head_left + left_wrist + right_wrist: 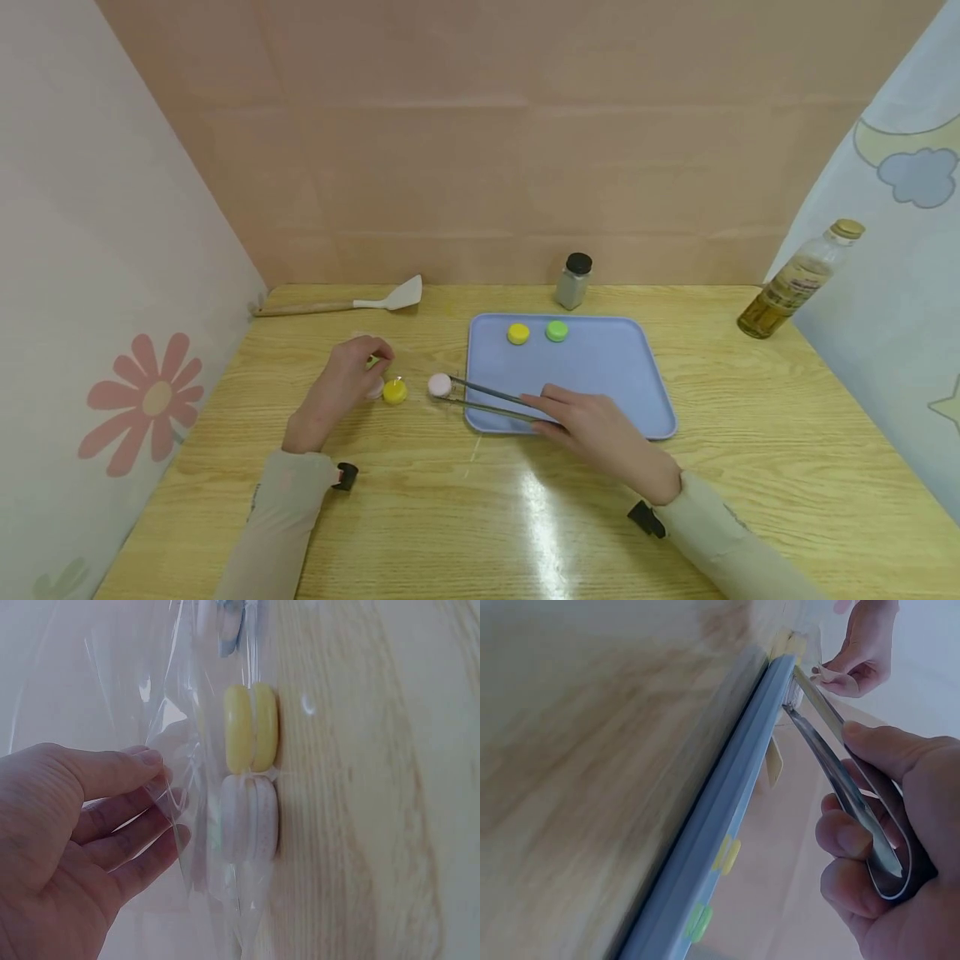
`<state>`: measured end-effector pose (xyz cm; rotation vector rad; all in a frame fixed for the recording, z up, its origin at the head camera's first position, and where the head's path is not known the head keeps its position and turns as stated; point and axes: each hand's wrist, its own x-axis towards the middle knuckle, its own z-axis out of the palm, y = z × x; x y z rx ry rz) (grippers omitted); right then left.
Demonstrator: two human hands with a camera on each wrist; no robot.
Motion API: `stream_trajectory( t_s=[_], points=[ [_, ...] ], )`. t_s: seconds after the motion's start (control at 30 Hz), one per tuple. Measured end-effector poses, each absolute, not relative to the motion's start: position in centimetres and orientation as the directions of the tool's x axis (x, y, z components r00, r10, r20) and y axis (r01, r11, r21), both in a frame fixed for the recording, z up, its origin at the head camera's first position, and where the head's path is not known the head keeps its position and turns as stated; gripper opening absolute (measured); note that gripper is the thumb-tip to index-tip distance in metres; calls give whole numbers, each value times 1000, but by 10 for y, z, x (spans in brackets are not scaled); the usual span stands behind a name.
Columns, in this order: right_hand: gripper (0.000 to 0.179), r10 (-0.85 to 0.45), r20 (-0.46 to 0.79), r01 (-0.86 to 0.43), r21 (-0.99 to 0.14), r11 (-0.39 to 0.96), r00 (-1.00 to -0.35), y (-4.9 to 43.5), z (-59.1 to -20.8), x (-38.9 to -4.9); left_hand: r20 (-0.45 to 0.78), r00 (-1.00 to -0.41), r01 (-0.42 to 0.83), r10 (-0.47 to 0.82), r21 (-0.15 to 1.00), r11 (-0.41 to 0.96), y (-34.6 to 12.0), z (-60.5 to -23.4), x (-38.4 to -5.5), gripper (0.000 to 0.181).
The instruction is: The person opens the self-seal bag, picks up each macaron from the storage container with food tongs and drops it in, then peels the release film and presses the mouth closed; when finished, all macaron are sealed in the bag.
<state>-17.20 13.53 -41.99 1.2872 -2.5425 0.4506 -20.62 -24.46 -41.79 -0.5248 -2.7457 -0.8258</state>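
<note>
My left hand (339,382) pinches the edge of a clear plastic bag (161,712) between thumb and fingers. Inside the bag, the left wrist view has a yellow macaron (251,729) beside a pale pink macaron (250,817). A bit of green shows under my left fingers in the head view. My right hand (592,425) grips metal tongs (855,787), whose tips stand either side of another pale pink macaron (439,384) left of the blue tray (592,383). Whether the tips press on it, I cannot tell. On the tray lie a yellow macaron (518,333) and a green macaron (557,331).
A spatula (397,295) with a wooden handle lies at the back left. Behind the tray stands a small black-capped jar (573,282). An oil bottle (791,283) is at the right edge of the wooden table (420,517). Patterned walls flank both sides.
</note>
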Motion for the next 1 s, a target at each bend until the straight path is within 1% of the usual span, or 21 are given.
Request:
stream_trajectory(
  t_s=[0.2,0.5,0.67,0.9,1.0],
  points=[
    [35,-744,347,-818,-173,548,-571,120,-417,-179,327,-902,414,281,475,777,-245,-418,-207,6],
    [35,-751,362,-830,-147,539,-552,99,-417,-190,326,-904,409,277,468,784,-243,-417,-206,6],
    [35,-748,364,-826,-138,546,-555,91,-419,-195,315,-909,401,273,478,782,-243,-416,-206,7],
    [34,-744,358,-822,-161,547,-565,81,-421,-200,304,-912,395,274,483,781,-243,-417,-207,8],
    [34,-749,357,-827,-164,538,-559,77,-422,-203,307,-911,397,275,478,784,-243,-418,-207,7]
  ],
)
